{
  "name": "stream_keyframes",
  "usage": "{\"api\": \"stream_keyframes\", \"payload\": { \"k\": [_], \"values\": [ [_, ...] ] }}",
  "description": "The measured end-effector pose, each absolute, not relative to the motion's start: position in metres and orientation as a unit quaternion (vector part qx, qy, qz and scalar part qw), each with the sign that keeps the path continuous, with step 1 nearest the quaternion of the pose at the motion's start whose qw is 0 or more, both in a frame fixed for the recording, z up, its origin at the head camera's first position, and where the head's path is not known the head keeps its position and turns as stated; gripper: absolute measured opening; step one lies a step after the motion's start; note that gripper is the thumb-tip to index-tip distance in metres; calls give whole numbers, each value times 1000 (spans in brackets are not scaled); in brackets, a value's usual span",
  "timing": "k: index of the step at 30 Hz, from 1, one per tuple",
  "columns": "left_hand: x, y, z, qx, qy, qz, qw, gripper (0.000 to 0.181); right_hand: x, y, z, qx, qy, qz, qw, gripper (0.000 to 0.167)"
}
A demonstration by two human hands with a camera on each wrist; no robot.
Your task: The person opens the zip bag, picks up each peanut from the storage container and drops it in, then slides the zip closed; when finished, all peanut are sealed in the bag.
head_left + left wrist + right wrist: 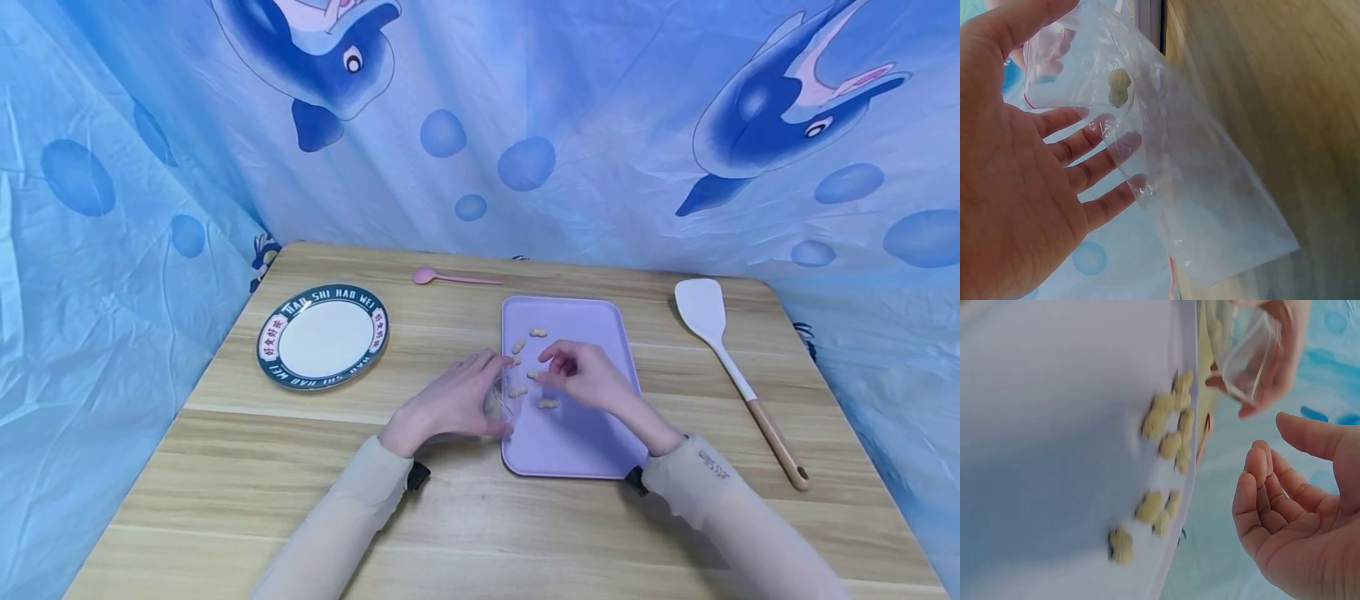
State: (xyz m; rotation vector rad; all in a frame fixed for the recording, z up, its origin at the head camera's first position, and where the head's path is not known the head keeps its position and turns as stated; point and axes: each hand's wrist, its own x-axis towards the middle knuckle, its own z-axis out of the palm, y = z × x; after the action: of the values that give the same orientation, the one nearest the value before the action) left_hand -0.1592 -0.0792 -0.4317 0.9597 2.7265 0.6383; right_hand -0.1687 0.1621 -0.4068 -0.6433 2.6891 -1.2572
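Note:
My left hand [459,402] holds a clear zip bag [1210,181] at the left edge of the lilac tray [573,450]. In the left wrist view the thumb and spread fingers hold the bag's mouth apart, and a peanut in its shell [1119,86] shows inside. Several unshelled peanuts [548,403] lie on the tray's left part. Above them is my right hand [588,377]. The right wrist view shows its fingers [1249,506] loosely bent, the thumb apart from them, with nothing between.
On the left stands a white plate [326,337] with a dark green lettered rim. A pink spoon [425,275] lies behind the tray. To the right rests a white spatula [701,308] with a wooden handle. A blue dolphin-print curtain [480,125] hangs behind the table.

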Motion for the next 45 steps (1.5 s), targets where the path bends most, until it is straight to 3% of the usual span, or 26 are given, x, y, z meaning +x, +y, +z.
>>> {"api": "stream_keyframes", "payload": {
  "k": [7,20,33,45],
  "values": [
    [-160,-79,-432,325,916,215,92,93,-181,185,-407,-198,884,-422,26,17],
    [-160,-80,-431,316,914,234,101,93,-190,222,-411,-179,920,-345,58,20],
    [-160,-81,-431,316,915,227,105,96,-180,228,-432,-155,937,-289,119,39],
    [-159,-80,-430,316,918,215,107,94,-175,223,-444,-149,941,-285,103,28]
  ]
}}
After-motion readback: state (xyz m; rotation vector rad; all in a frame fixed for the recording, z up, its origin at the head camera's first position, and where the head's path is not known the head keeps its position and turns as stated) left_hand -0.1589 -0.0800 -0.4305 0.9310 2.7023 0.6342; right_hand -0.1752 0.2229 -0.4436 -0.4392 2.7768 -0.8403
